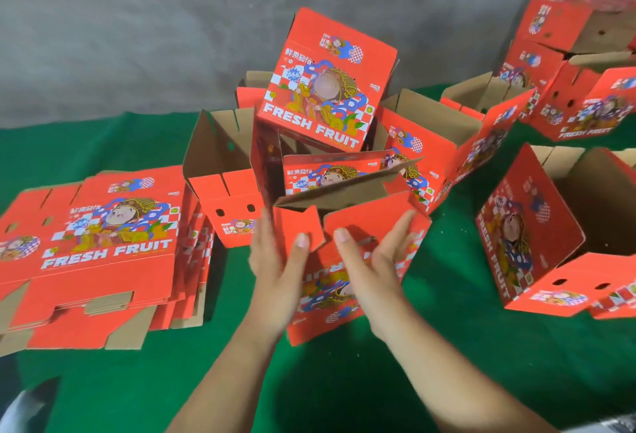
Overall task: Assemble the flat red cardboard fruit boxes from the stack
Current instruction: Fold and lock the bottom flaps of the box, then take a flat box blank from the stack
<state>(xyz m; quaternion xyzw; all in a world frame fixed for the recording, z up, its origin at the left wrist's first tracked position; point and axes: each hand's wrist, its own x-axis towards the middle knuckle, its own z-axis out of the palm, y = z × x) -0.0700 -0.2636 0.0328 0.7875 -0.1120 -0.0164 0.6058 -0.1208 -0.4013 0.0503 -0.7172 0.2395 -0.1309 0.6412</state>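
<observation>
A red cardboard fruit box (358,226) stands half-formed on the green cloth in the middle, its printed side facing me upside down and its flaps up. My left hand (278,271) lies flat against its left flap, fingers straight. My right hand (371,267) presses its right flap with straight fingers, thumb on the red panel. At the left lies the stack of flat red boxes (103,253), printed "FRESH FRUIT".
Several assembled open boxes crowd behind and to the right: one (223,174) behind-left, one tilted on top (327,81), one (447,143) behind-right, one on its side (550,233) at the right. A grey wall (137,37) rises behind the green cloth (344,381).
</observation>
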